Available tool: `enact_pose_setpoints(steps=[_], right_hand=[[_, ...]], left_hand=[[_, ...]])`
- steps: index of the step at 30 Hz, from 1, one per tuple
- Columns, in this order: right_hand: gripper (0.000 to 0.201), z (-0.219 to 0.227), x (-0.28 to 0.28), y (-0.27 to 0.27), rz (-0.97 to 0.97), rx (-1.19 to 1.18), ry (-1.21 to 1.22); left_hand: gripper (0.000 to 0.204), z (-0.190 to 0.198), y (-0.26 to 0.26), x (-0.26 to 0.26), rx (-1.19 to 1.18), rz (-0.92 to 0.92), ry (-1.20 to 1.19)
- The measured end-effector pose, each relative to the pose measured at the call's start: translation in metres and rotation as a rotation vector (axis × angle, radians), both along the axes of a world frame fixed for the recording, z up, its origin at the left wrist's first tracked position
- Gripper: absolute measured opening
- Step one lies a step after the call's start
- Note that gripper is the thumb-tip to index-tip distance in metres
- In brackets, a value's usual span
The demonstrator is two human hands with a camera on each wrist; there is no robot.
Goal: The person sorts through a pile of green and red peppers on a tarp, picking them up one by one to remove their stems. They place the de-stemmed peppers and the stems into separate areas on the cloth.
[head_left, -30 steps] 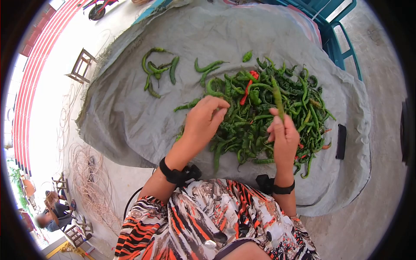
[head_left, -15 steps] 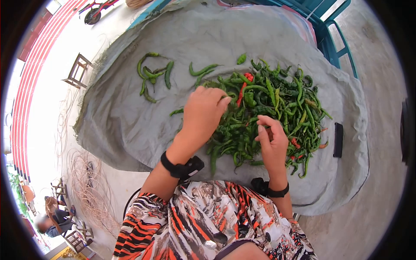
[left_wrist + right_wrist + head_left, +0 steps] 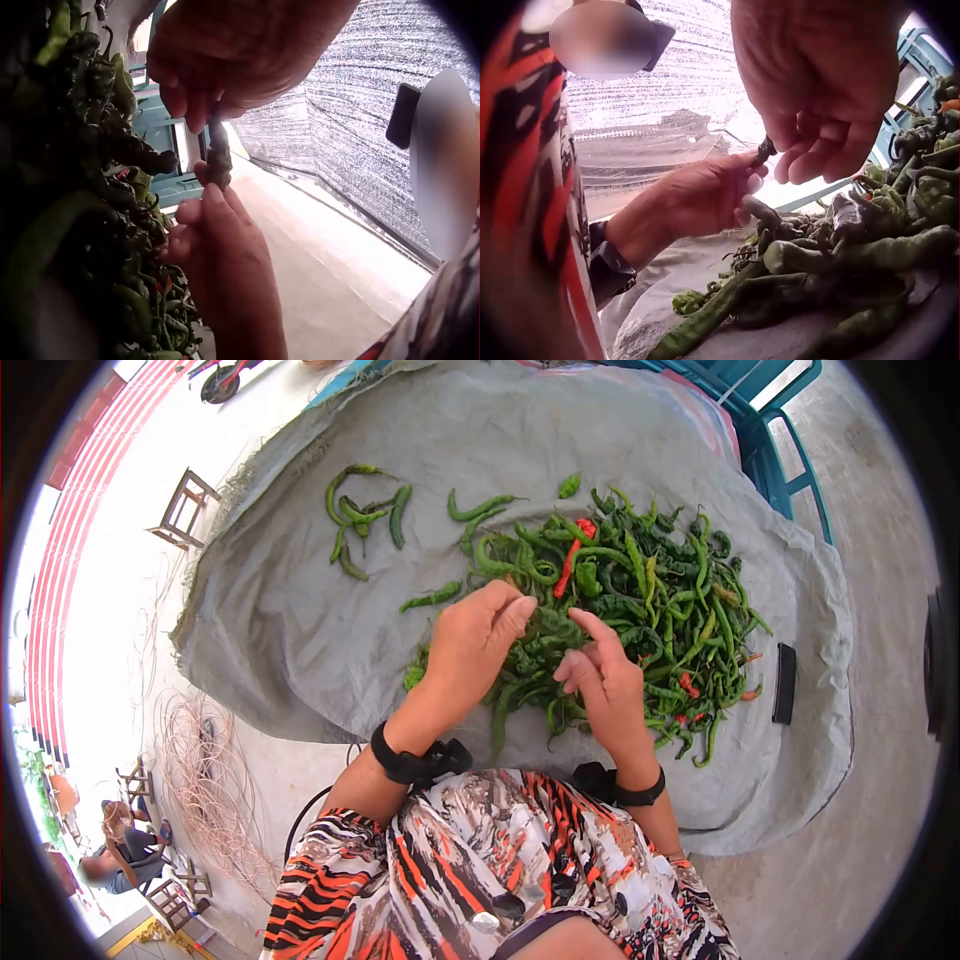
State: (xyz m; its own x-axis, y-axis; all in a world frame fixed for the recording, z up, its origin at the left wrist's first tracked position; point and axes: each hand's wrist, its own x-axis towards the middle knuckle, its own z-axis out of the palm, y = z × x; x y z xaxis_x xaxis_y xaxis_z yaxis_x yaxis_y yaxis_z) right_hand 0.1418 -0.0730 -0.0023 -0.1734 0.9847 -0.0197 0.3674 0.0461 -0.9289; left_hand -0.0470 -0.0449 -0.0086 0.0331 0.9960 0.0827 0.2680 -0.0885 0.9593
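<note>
Your right hand [image 3: 608, 685] has come in toward your left hand [image 3: 472, 645] since a second ago, and the long green pepper [image 3: 637, 560] it held then now lies on the heap of peppers [image 3: 690, 600], ahead of that hand. Both of your hands now have hold of a small dark green pepper [image 3: 218, 154], stretched between their fingertips over the near part of the heap. Your left hand pinches one end of it, its thumb and fingers closed down to the pepper's thickness. Your right hand has the other end between thumb and finger, its remaining fingers loosely bent. More peppers lie ahead of and beneath your hands, with a red pepper [image 3: 573, 560] in front of the gap between them. Straight beyond your left hand, two curved green peppers [image 3: 480, 515] lie on the grey sheet [image 3: 310, 650], and a small cluster of green peppers [image 3: 362, 520] sits farther off to its left. A flat black object [image 3: 784, 683] rests on the sheet to the right of your right hand, past the edge of the heap. You have a black strap [image 3: 400, 758] round your left wrist and another round your right.
</note>
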Motion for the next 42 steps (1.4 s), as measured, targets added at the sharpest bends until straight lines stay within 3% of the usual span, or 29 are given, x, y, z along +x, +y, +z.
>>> enact_pose_setpoints(steps=[4,7,10,14,15,17,20,26,28,31,37,40,42], right_hand=[[0.042,0.005,0.013,0.004,-0.136,-0.005,0.054],[0.045,-0.003,0.017,0.015,-0.387,0.367,0.15],[0.041,-0.008,0.031,0.018,-0.445,0.46,-0.091],[0.022,-0.001,0.022,0.007,-0.241,0.327,-0.073],[0.026,0.0,0.018,0.005,-0.106,0.308,-0.1],[0.032,0.013,0.01,0.007,0.178,0.42,-0.374],[0.034,0.003,-0.006,0.008,0.304,0.495,-0.464],[0.024,-0.016,-0.009,0.013,0.193,0.576,-0.427],[0.02,-0.011,-0.004,0.008,0.104,0.485,-0.321],[0.017,-0.003,0.002,0.0,0.0,0.383,-0.19],[0.017,-0.002,0.008,-0.008,-0.004,0.389,-0.225],[0.016,-0.003,0.008,-0.011,-0.043,0.353,-0.216],[0.016,-0.003,0.008,-0.011,-0.08,0.371,-0.195]], left_hand=[[0.012,0.003,0.002,-0.009,0.013,0.013,-0.035],[0.012,-0.003,0.002,-0.022,0.224,-0.104,0.243],[0.029,-0.013,-0.001,-0.032,0.322,-0.161,0.57],[0.029,-0.022,0.0,-0.028,0.244,-0.222,0.667],[0.028,-0.02,0.0,-0.027,0.243,-0.229,0.677],[0.026,-0.02,0.001,-0.027,0.256,-0.224,0.651],[0.021,-0.021,0.002,-0.029,0.277,-0.187,0.56],[0.022,-0.021,-0.004,-0.034,0.264,-0.046,0.527],[0.023,-0.023,-0.003,-0.04,0.285,-0.035,0.596],[0.026,-0.019,-0.009,-0.04,0.23,-0.125,0.501],[0.026,-0.03,-0.007,-0.032,0.481,-0.096,0.55],[0.023,-0.026,-0.003,-0.036,0.462,-0.13,0.544],[0.02,-0.022,-0.001,-0.035,0.28,-0.139,0.49]])
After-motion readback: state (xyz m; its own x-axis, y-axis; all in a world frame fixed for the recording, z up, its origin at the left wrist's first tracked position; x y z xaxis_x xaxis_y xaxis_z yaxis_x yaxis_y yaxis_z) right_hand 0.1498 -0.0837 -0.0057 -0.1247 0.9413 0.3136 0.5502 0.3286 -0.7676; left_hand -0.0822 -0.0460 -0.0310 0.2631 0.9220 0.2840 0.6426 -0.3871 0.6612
